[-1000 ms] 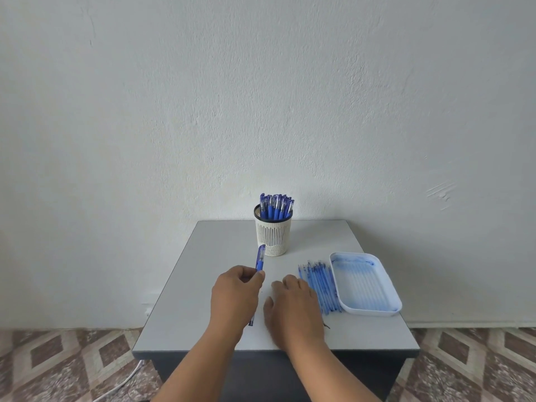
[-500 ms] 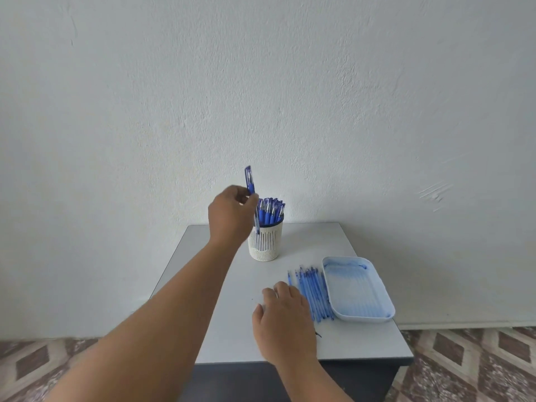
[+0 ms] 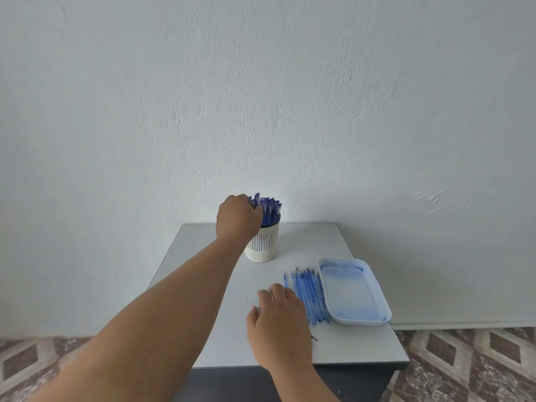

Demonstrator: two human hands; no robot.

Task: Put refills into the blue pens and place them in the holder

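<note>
A white slotted holder (image 3: 262, 245) stands at the back middle of the grey table (image 3: 200, 256), filled with several blue pens (image 3: 271, 208). My left hand (image 3: 236, 220) reaches over its left rim, fingers curled around a blue pen that is sunk among the others. The fingertips are partly hidden behind the back of the hand. My right hand (image 3: 280, 317) lies flat on the table with relaxed fingers, its fingertips next to a row of several blue refills (image 3: 310, 294).
A white tray (image 3: 362, 322) stained with blue ink sits right of the refills, near the table's right edge. A small dark speck (image 3: 314, 338) lies by my right wrist. A plain wall stands behind the table and patterned floor tiles lie below.
My left hand carried the blue pen from the table front up over the holder, then lowered it in among the other pens. My right hand stayed by the refills.
</note>
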